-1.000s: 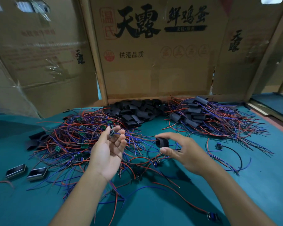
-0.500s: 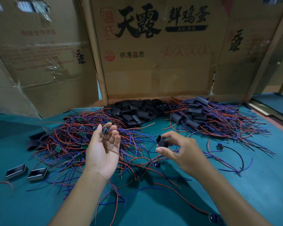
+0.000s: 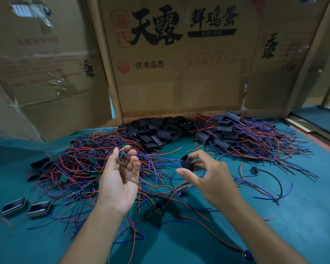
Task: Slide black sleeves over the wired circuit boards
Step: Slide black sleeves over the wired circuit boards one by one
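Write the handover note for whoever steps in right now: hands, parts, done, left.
Left hand: pinches a small wired circuit board at the fingertips, palm up, its blue wires running right.
Right hand: holds an open black sleeve, its mouth turned toward the wire ends.
Parts: unsleeved boards in the tangle at left, spare sleeves piled at the back centre, sleeved boards heaped at back right.
Done: the right heap looks finished.
Left: the wire tips are just reaching the sleeve; thread them through, slide it over the board, then work through the left tangle.
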A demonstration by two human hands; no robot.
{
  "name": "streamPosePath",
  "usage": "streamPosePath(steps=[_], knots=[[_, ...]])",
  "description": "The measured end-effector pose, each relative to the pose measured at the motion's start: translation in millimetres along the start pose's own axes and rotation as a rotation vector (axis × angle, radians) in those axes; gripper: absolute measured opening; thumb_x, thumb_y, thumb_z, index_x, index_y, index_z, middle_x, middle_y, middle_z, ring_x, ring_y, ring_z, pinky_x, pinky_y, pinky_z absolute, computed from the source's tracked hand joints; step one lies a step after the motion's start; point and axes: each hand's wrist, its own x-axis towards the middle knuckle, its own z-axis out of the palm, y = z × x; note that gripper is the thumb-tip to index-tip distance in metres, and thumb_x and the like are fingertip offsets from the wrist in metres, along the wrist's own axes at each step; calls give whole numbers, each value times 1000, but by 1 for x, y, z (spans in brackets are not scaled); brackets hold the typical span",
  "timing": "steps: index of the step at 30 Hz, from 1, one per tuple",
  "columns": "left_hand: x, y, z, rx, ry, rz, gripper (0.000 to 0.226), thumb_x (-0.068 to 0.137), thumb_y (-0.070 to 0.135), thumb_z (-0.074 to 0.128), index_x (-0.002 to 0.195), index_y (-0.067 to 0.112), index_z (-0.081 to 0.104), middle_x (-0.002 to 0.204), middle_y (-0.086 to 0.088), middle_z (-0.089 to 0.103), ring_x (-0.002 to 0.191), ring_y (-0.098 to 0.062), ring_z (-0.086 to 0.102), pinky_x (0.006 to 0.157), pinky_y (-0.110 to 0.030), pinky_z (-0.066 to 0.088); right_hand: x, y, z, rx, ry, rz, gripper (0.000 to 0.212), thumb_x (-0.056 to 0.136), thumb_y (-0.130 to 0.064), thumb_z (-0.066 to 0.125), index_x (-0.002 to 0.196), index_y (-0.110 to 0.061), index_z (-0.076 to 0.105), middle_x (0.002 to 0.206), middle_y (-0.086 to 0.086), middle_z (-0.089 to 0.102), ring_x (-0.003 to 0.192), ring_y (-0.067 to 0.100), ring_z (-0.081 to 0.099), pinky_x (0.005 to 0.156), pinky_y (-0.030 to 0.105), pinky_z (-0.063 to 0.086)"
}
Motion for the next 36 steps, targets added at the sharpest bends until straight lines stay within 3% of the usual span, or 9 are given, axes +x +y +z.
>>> streamPosePath(steps=[6,9,13,18,22,26,28,32,36], knots=[[-2,1,0,41,-17,8,27,101,33,49,95,11,64,74,-1,66,59,-7,61,57,-16,53,-1,1,1,-50,11,4,38,73,-63,66,89,-29,59,74,-21,69,77,-4,67,65,16,49],[-2,1,1,70,-38,21,27,101,34,48,96,11,63,73,0,65,58,-8,60,57,-16,53,0,1,0,-122,35,1,38,76,-62,65,92,-29,59,77,-21,69,78,-4,66,73,26,51],[-3,0,0,122,-68,34,28,102,35,47,97,12,63,72,0,65,58,-9,60,56,-18,53,0,2,-2,-178,81,-10,33,79,-51,71,98,-28,59,84,-16,70,80,7,66,76,37,52],[-4,0,-1,145,-90,45,28,102,35,47,97,12,63,73,-1,65,59,-11,60,57,-19,53,1,2,-4,-231,8,-86,29,84,-39,73,107,-25,62,94,-13,67,90,11,61,83,38,49],[-7,-3,3,204,-146,49,28,99,35,47,97,11,61,73,-4,64,57,-13,58,55,-21,52,-1,-1,-3,-320,-3,-183,32,83,-40,71,108,-21,67,98,-9,67,94,18,60,87,41,46],[-15,-16,8,324,-249,77,22,90,32,56,98,13,62,93,-13,73,54,-13,58,48,-22,50,-1,-4,0,-466,-50,-298,34,83,-47,66,105,-21,68,97,-9,66,96,19,59,92,33,37],[-19,-25,8,390,-302,93,17,83,30,63,93,17,69,99,-8,71,54,-10,52,46,-20,44,-3,-6,3,-425,-60,-277,36,83,-48,65,106,-21,68,97,-8,67,94,19,58,90,29,37],[-22,-41,7,559,-331,117,19,72,28,74,91,23,77,69,10,57,54,-3,40,49,-17,33,-4,-9,5,-209,-92,-180,31,83,-40,69,106,-19,66,94,-6,66,86,14,59,79,29,47],[-22,-44,6,581,-351,86,23,74,18,83,95,15,77,67,6,58,53,-6,39,48,-18,34,-1,-9,3,-145,-91,-143,27,83,-34,73,104,-19,67,91,-4,65,81,12,55,76,22,43]])
